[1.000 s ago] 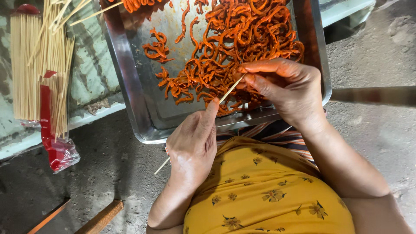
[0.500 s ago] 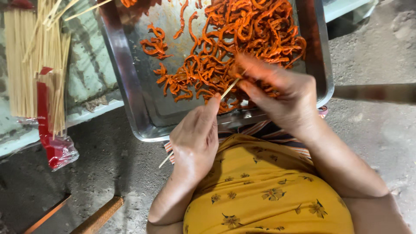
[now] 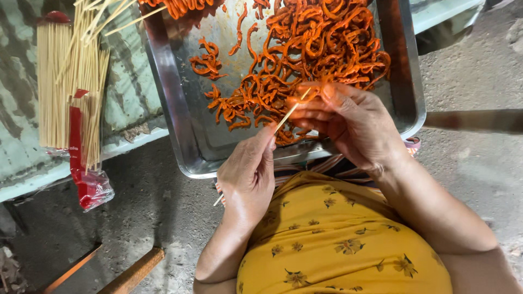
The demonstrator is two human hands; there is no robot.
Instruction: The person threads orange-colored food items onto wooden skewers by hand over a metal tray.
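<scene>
Left hand (image 3: 248,177) pinching a thin bamboo skewer (image 3: 283,120), tip pointing up to the right hand (image 3: 348,122). Right hand's fingers closed around an orange meat strip (image 3: 305,92), just over the steel tray (image 3: 180,120) full of such strips. Bundle of skewers (image 3: 65,87) lying well apart, left of the tray.

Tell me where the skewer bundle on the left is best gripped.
Grip the skewer bundle around its bare middle, coming from above: the sticks lie flat and parallel, and the red wrapper covers only the lower end, so probably a pinch across them holds.
</scene>
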